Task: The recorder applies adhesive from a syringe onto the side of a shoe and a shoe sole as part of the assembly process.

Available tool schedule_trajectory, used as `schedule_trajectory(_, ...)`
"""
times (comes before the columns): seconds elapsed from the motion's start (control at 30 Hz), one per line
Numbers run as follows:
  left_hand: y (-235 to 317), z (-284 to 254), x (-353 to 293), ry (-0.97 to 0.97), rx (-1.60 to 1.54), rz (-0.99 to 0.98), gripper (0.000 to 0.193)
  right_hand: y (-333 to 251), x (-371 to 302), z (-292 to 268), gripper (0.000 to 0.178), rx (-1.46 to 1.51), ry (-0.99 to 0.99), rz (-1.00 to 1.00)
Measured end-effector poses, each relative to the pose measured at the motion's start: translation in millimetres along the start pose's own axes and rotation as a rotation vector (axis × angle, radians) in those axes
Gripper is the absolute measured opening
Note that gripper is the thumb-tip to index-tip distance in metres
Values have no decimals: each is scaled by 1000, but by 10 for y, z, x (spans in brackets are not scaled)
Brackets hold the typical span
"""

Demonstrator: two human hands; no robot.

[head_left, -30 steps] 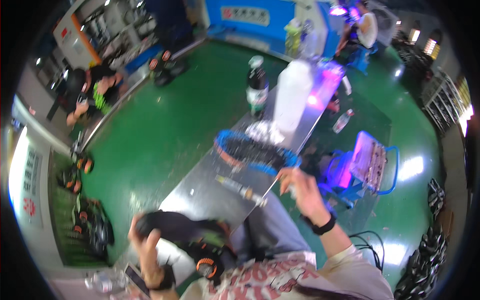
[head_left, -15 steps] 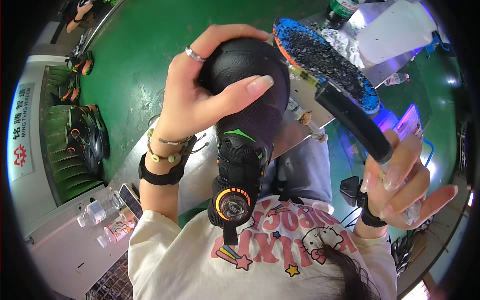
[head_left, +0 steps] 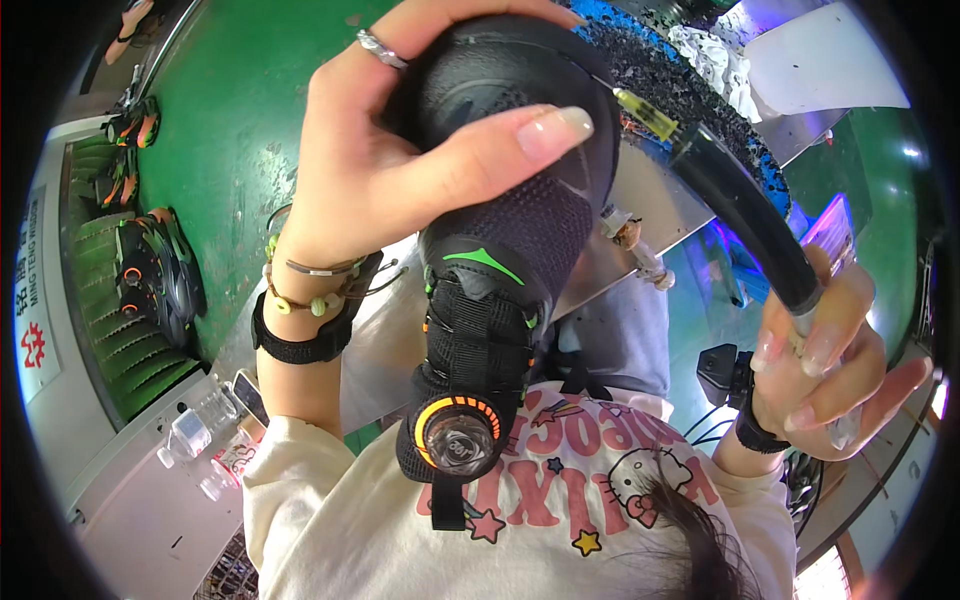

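Observation:
My left hand [head_left: 365,165] grips the toe of a black shoe [head_left: 505,215], thumb across its upper and fingers over the far end. The shoe points away from me. It has a green stripe near the tongue and a round dial [head_left: 460,438] with an orange ring at the near end. In my right hand [head_left: 835,365] is a syringe [head_left: 745,205] filled with something black. Its yellow-green needle tip [head_left: 645,113] reaches to the right edge of the toe; whether it touches is hard to tell. Behind the syringe is a blue pad [head_left: 775,180] caked with black residue.
Crumpled white tissue [head_left: 715,70] and a translucent white container [head_left: 825,65] lie at the far right. Small clear tubes [head_left: 640,245] rest at the table edge. Plastic bottles [head_left: 200,430] and a phone [head_left: 250,395] are at left, beside a green ribbed rack with shoes [head_left: 155,265]. Another person's hand [head_left: 130,20] shows far left.
The shoe and my left hand have come closer to the view and shifted upward. My right hand has moved slightly right and down, and the needle tip now lies against the toe's edge in view.

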State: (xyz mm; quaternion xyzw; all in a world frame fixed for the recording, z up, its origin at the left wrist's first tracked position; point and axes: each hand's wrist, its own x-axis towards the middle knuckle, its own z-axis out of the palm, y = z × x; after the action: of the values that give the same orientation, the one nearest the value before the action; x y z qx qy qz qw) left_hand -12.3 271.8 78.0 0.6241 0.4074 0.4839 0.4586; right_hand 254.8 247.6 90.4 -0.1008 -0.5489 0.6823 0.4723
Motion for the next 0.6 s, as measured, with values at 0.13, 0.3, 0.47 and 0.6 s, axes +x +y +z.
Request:
schedule_trajectory(0.13, 10, 58, -15, 69, 34, -12, 59, -32, -121, 10, 71, -95, 106, 75)
schedule_trajectory(0.3, -167, -35, -63, 156, 45, 35, 66, 190, -155, 7, 72, -111, 155, 67)
schedule_trajectory(0.47, -299, -8, -52, 306, 21, 10, 69, 388, -179, 12, 71, -43, 119, 36)
schedule_trajectory(0.6, -445, -404, -122, 337, 164, -27, 49, 563, -206, 91, 71, -13, 145, 30)
